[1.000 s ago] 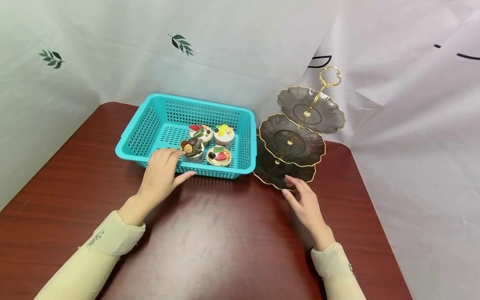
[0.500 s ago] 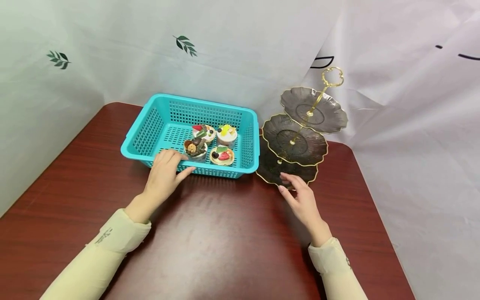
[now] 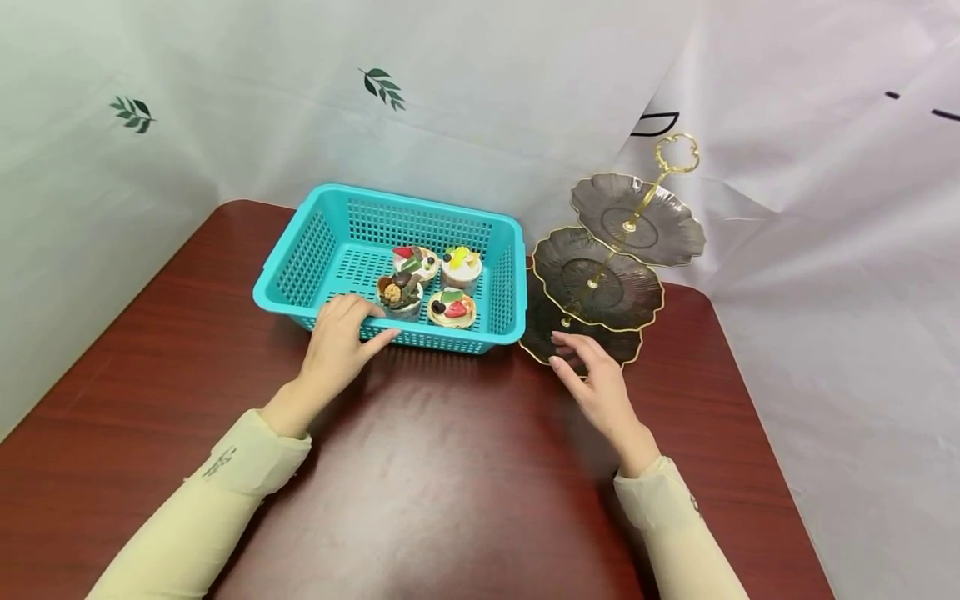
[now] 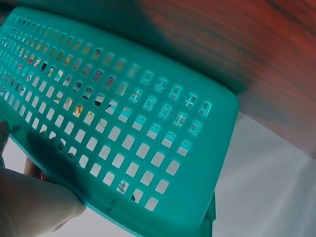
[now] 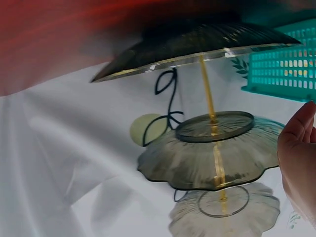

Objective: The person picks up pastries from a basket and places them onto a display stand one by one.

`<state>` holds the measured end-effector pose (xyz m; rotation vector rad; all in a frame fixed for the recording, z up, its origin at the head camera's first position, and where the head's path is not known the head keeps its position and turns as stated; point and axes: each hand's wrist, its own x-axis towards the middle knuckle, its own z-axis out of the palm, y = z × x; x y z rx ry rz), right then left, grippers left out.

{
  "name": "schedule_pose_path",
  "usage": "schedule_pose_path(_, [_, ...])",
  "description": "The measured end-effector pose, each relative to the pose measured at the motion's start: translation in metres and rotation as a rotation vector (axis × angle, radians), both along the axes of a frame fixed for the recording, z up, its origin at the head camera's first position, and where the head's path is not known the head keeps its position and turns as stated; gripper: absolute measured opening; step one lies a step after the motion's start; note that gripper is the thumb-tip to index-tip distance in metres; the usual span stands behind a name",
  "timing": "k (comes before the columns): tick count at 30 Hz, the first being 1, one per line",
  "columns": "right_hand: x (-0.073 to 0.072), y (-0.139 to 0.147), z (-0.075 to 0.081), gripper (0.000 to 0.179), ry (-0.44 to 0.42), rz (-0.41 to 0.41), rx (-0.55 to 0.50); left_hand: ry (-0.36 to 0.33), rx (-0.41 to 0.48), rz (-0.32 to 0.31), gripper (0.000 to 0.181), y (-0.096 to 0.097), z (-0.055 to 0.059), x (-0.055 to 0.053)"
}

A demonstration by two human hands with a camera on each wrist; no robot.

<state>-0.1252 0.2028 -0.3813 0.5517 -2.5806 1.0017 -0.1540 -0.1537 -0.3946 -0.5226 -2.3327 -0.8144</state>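
Note:
My left hand (image 3: 339, 337) holds the front rim of a turquoise plastic basket (image 3: 457, 337), fingers over the edge and thumb outside. Just beyond those fingertips, inside the basket, sits a chocolate-topped cupcake (image 3: 400, 293). Beside it are a fruit-topped tart (image 3: 452, 309), a cupcake with yellow topping (image 3: 461, 267) and a strawberry-topped one (image 3: 414, 260). My right hand (image 3: 600, 383) holds nothing; its fingers are loosely bent and thumb apart, over the front of the lowest plate of a three-tier cake stand (image 3: 600, 283). From the right wrist, the stand's gold rod (image 5: 207, 91) shows between the dark plates.
Basket and stand are side by side toward the back of a reddish-brown wooden table (image 3: 420, 500). Behind them hangs a pale cloth (image 3: 480, 100) with leaf prints. The stand's gold ring handle (image 3: 677, 153) rises at the top right.
The head view has turned slightly left, so everything appears farther right. My right hand has moved left across the lowest plate's front. My left hand stays at the basket rim, its fingertips slightly lower.

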Motion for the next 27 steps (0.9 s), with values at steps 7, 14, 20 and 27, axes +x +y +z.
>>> schedule_pose_path(7, [-0.01, -0.014, 0.002, 0.031, -0.015, 0.016, -0.062, -0.054, -0.003, 0.015, 0.032, -0.001, 0.001, 0.001])
schedule_pose_path(14, [-0.016, -0.028, 0.007, 0.03, 0.012, 0.037, -0.073, -0.082, -0.01, 0.022, 0.032, -0.001, 0.002, 0.003])
schedule_pose_path(20, [-0.025, -0.043, 0.016, 0.03, 0.028, 0.075, -0.051, -0.101, -0.015, 0.033, 0.032, -0.001, 0.002, 0.005])
schedule_pose_path(27, [-0.035, -0.052, 0.023, 0.029, -0.001, 0.09, -0.039, -0.114, -0.025, 0.034, 0.032, -0.001, 0.001, 0.005])
